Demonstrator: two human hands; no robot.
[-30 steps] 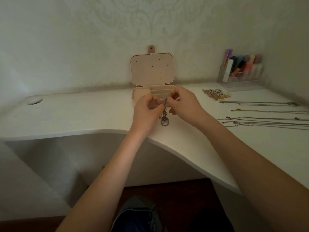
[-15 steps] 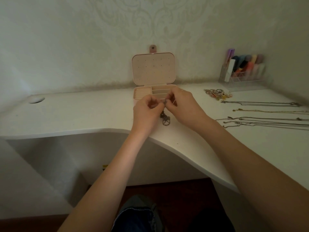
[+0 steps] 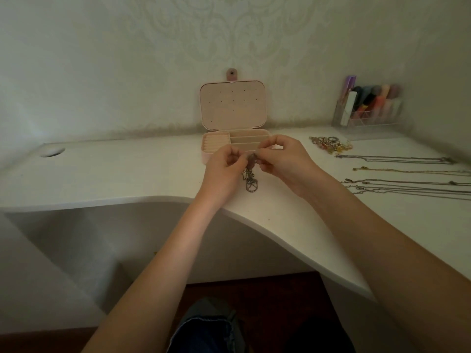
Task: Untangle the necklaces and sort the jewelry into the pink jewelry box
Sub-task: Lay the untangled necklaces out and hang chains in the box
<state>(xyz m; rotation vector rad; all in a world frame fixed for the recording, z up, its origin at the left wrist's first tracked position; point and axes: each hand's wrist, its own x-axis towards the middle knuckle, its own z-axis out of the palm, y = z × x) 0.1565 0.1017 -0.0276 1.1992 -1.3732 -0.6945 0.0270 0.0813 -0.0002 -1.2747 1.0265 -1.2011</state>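
Observation:
The pink jewelry box [image 3: 234, 142] stands open against the wall, its lid upright and its compartments showing. Just in front of it my left hand [image 3: 223, 171] and my right hand [image 3: 283, 161] meet, both pinching a dark necklace [image 3: 251, 183] bunched between the fingertips. Its chain and pendant hang down onto the white desk [image 3: 127, 171]. Several untangled necklaces [image 3: 397, 159] lie stretched out in rows to the right. A small pile of rings and charms [image 3: 331, 143] sits behind them.
A clear organizer [image 3: 369, 108] with coloured items stands at the back right by the wall. A round cable hole [image 3: 52, 151] is at the desk's far left. The desk's front edge curves inward above my knees.
My hands have drawn closer together and gathered more of the chain, so the pendant hangs shorter. The view has shifted slightly.

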